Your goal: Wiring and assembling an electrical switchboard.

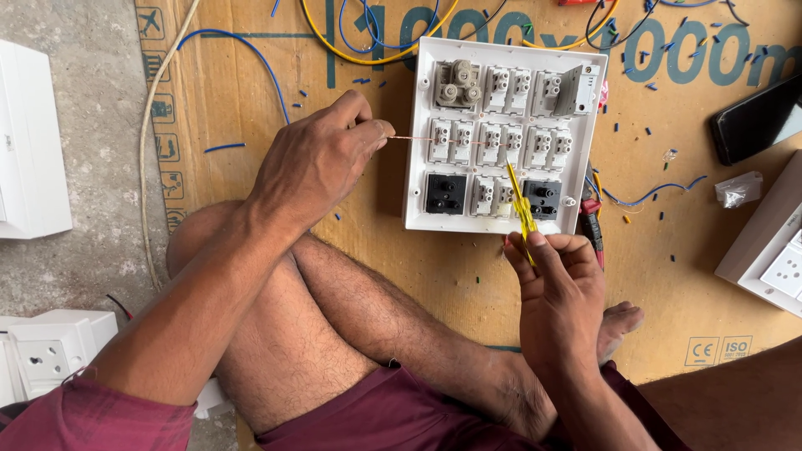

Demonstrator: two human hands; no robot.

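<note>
At far left, white switch boxes [33,142] rest on the concrete floor. The left hand [313,159] has its fingers pinched together on a thin bare copper wire [409,139] running rightward into the middle row of the white switch panel [501,134], which lies back-up on cardboard [242,92]. The right hand [555,276] has its fingers clamped on a yellow screwdriver [520,209], tip at the panel's lower row.

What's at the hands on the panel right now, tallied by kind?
white switch panel: 1
black modules in its bottom row: 2
yellow screwdriver, held in the right hand: 1
copper wire, pinched by the left hand: 1
Total: 5
</note>
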